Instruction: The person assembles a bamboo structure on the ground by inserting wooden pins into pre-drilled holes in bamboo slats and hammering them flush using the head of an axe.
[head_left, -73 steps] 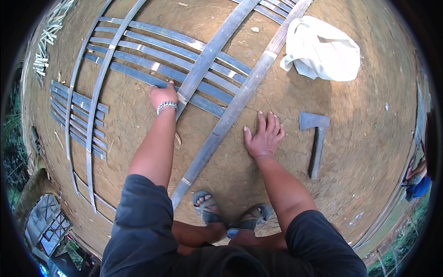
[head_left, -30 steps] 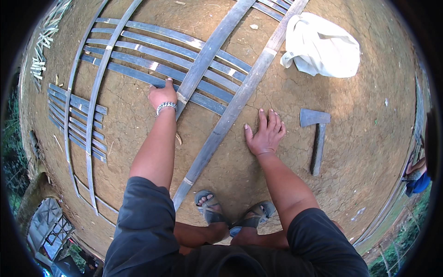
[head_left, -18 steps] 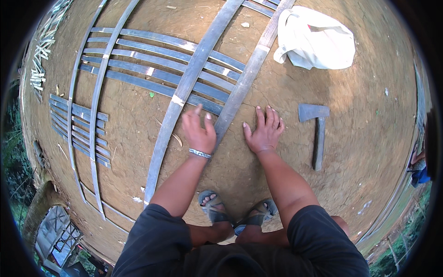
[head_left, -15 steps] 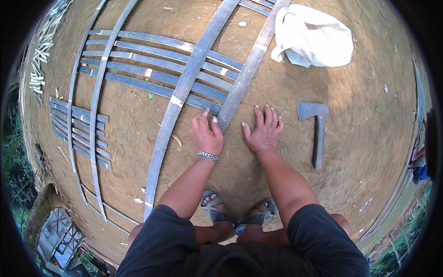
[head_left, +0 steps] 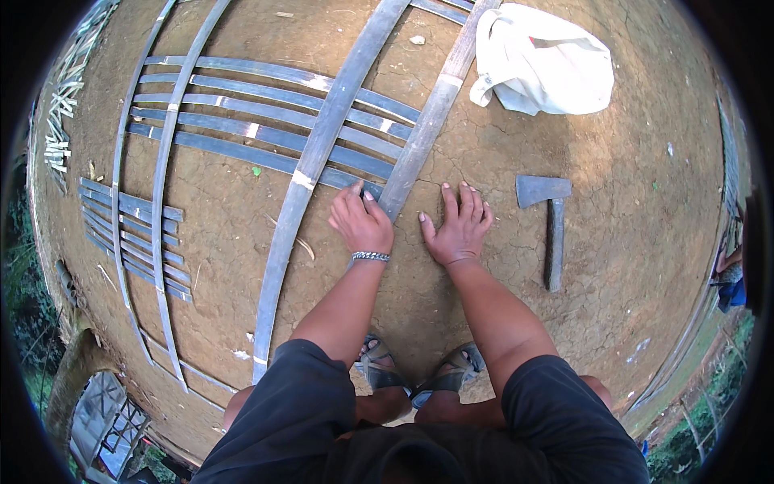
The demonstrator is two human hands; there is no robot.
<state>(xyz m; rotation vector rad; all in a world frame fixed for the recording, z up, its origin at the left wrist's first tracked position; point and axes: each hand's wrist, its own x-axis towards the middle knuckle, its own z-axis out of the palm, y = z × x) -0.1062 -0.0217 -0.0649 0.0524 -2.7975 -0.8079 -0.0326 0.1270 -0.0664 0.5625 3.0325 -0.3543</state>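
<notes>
We see a bamboo rail (head_left: 433, 117) lying aslant on the ground (head_left: 637, 266), and we take all places from it. The slat (head_left: 234, 151), which is the nearest to us in a row of dark slats, comes from the left, and its right end lies at the rail. Our left hand (head_left: 363, 223) is at this end, on the left side of the rail. Its fingers are bent, half closed, and the tips of thumb and index finger are at the slat; we cannot tell if they grip it or only touch it. Our right hand (head_left: 457, 226) is to the right of the rail, palm down, with the fingers spread on the ground, holding nothing. The slat is therefore close to our left hand, and across the rail from our right one.

The rail's lower part goes behind our left hand, so we cannot see its edge there. A second rail (head_left: 278, 258) runs apart from it, on the left. The bag (head_left: 556, 73), white, sits just right of the rail's upper part. The axe (head_left: 555, 242) lies well to the right of the rail, and bare ground extends on both its sides.
</notes>
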